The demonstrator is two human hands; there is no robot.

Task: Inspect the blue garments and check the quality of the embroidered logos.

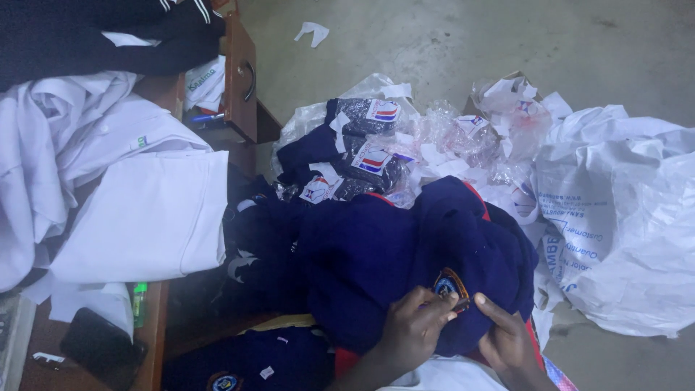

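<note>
Both hands pinch a navy sweater (405,253) at its embroidered badge (450,286): left hand (416,333) just left of the badge, right hand (507,340) just right. Beyond the badge lie packaged garments (362,156) and a white sack (622,224).

Two hands are seen, a left hand (413,329) and a right hand (507,340). Two embroidered badges are counted: one on the navy sweater (405,253) and one on a second navy garment (253,362) at the bottom edge. Three packaged dark garments with striped labels (365,137) are counted on the floor. One large white plastic sack (622,232), one black phone (98,344), one green marker (139,300) and one folded white shirt (152,217) are seen.
</note>
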